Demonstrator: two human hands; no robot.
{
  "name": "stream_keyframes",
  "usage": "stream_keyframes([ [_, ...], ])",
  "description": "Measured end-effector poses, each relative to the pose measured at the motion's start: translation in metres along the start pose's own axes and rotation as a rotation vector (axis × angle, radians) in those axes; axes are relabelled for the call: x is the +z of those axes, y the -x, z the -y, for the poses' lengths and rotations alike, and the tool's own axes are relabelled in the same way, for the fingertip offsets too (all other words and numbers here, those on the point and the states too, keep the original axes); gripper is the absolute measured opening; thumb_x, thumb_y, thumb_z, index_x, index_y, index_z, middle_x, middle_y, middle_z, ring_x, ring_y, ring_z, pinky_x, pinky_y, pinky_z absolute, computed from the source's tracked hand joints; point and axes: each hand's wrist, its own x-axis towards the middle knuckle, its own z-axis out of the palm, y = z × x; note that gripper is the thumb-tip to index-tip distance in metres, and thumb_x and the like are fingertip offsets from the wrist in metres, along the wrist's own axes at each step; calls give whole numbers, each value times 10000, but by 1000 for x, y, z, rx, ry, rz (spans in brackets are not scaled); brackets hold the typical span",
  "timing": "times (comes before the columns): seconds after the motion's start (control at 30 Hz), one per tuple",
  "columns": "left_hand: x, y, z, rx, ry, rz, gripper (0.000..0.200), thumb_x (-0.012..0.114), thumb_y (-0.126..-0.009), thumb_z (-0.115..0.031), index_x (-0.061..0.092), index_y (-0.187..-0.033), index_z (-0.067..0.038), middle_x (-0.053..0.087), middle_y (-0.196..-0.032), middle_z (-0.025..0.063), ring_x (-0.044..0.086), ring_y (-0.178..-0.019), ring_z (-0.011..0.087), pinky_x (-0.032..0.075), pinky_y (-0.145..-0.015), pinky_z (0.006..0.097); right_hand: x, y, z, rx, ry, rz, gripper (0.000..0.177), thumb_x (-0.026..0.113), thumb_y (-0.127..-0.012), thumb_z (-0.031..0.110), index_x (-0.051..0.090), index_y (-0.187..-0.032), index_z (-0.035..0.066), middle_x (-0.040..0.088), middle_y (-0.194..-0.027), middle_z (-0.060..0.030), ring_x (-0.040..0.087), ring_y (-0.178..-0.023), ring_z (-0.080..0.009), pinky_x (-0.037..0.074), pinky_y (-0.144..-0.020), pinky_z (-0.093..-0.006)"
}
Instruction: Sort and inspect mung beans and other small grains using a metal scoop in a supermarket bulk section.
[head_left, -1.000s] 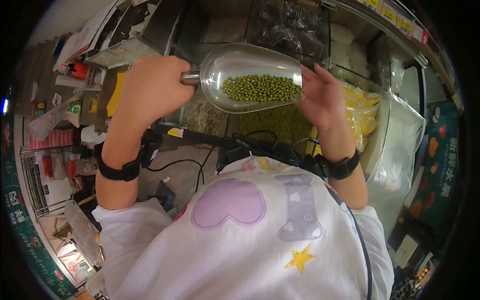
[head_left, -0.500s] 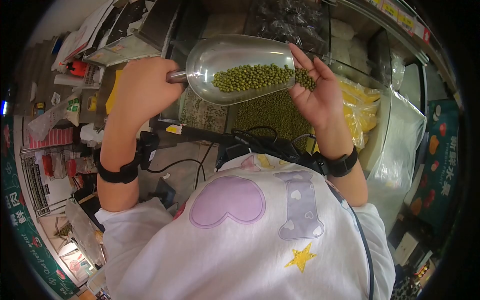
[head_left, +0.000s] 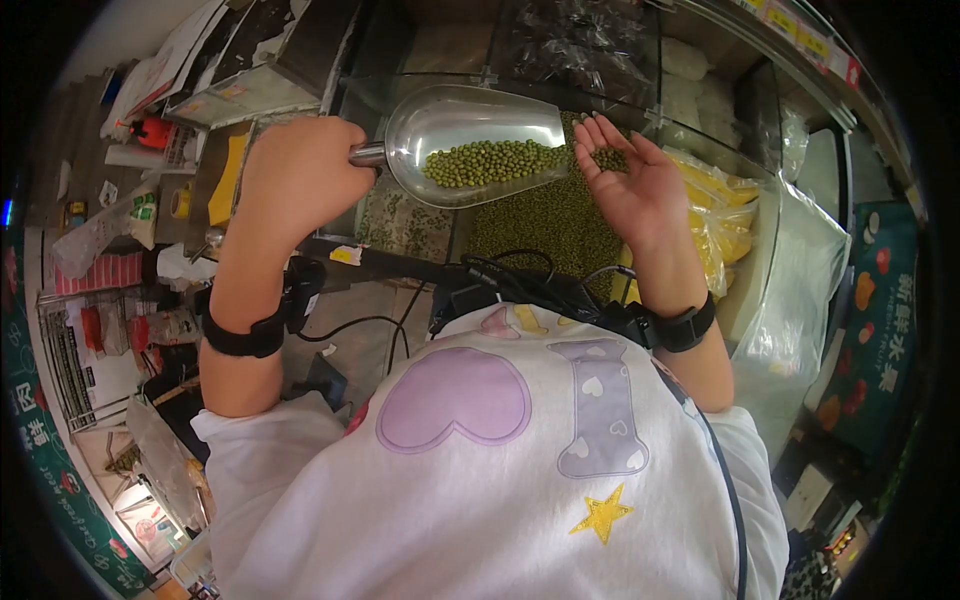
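Observation:
My left hand is wrapped round the handle of a metal scoop, which is held level with green beans lying inside it. Palm up, my right hand has its fingers stretched out and carries a small heap of green beans. A narrow gap separates the scoop's mouth from the fingertips. Below both is a bin of loose green beans.
Bags of yellow goods lie right of the bean bin. Dark plastic packages fill a compartment behind. Clear plastic sheeting hangs at the right, and shelves with boxes stand at the upper left.
The scoop has moved slightly away from my right hand, leaving a gap at its mouth. The fingers of my right hand have come out from beside the scoop's edge.

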Motion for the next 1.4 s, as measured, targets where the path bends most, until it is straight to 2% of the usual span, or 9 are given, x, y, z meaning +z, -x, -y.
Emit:
stream_keyframes([
  [0.27,1,-1,-3,-34,64,42,195,613,-618,-196,607,-717,-29,567,-653,185,560,-665,370,437,-590,410,1,4,2,46,47,52,385,297,-932,134,378,-1201,-130,411,-1243,-244,443,-1134,-307,337,-983,-388],
  [0.43,2,0,-2,-33,62,52,194,610,-618,-192,605,-716,-25,566,-656,190,561,-667,372,435,-590,414,1,3,2,24,141,68,389,296,-921,126,390,-1197,-130,457,-1204,-249,474,-1098,-308,360,-956,-378],
  [0.7,4,2,-3,-36,41,37,195,602,-616,-201,596,-699,-25,560,-640,190,560,-679,370,433,-590,419,-1,2,3,-9,86,87,386,309,-908,118,407,-1183,-135,462,-1198,-242,476,-1097,-310,360,-974,-387],
  [0.8,4,4,-4,-9,46,-12,167,588,-621,-188,589,-681,-32,556,-618,175,558,-674,365,429,-627,417,-1,2,2,-9,101,73,387,312,-908,121,410,-1180,-135,466,-1191,-239,477,-1095,-309,361,-977,-389],
  [0.87,7,5,-3,53,-57,-109,134,570,-630,-172,583,-661,-42,552,-598,158,555,-659,352,413,-685,408,-1,2,2,-9,102,59,387,314,-908,123,410,-1180,-135,469,-1187,-238,478,-1095,-309,363,-977,-390],
  [0.97,1,10,-7,60,-60,-124,113,558,-634,-157,581,-650,-48,552,-588,146,553,-641,339,392,-728,396,-2,1,2,-21,129,71,386,318,-904,120,414,-1179,-132,472,-1183,-237,483,-1090,-306,372,-969,-388],
  [1.4,-1,14,-9,57,-60,-116,119,567,-613,-148,572,-645,-33,544,-571,151,543,-624,345,390,-734,389,-2,3,2,-5,142,94,392,321,-889,104,411,-1188,-133,467,-1206,-239,490,-1089,-303,409,-926,-371],
])
